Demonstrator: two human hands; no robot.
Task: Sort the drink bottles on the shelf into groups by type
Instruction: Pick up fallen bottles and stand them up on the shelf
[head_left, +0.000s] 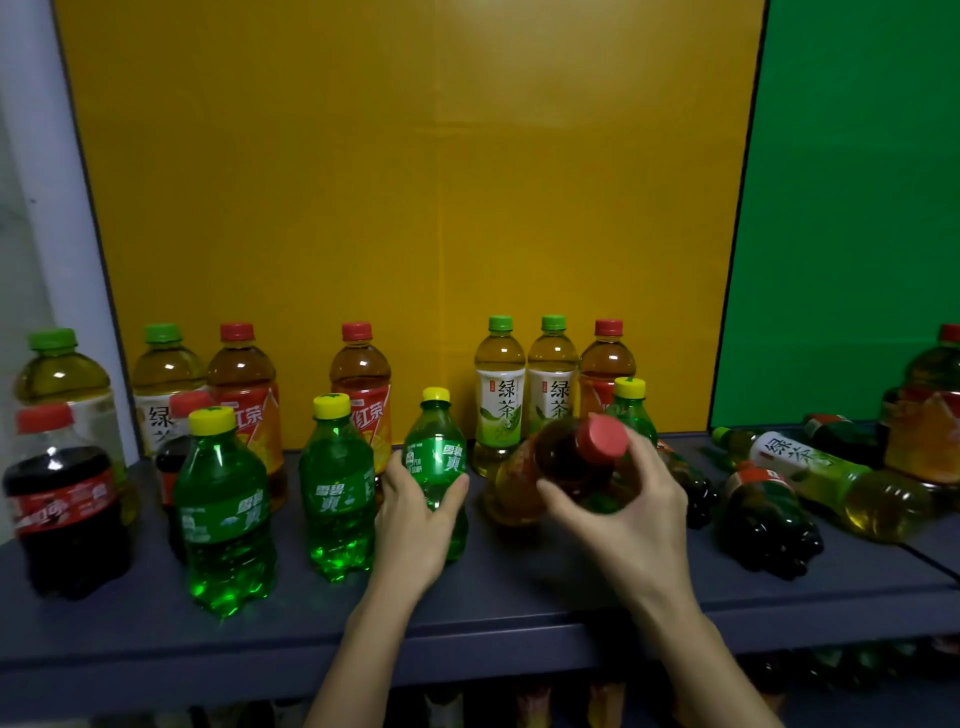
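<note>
On the grey shelf (519, 613) stand mixed drink bottles. My left hand (413, 519) grips an upright green Sprite bottle (436, 457) with a yellow cap. My right hand (623, 514) holds a tilted red-capped black tea bottle (566, 462), its cap pointing toward me. Two more Sprite bottles (226, 509) (337, 483) stand to the left. A fourth Sprite bottle (631, 413) shows behind my right hand. Two green tea bottles (500, 389) (553, 384) stand at the back.
Cola bottles (62, 499) stand at the far left, with tea bottles (244, 395) behind. At right a green tea bottle (831, 473) and cola bottles (763, 519) lie on their sides. A yellow panel (415, 182) backs the shelf. More bottles sit on the lower shelf (535, 701).
</note>
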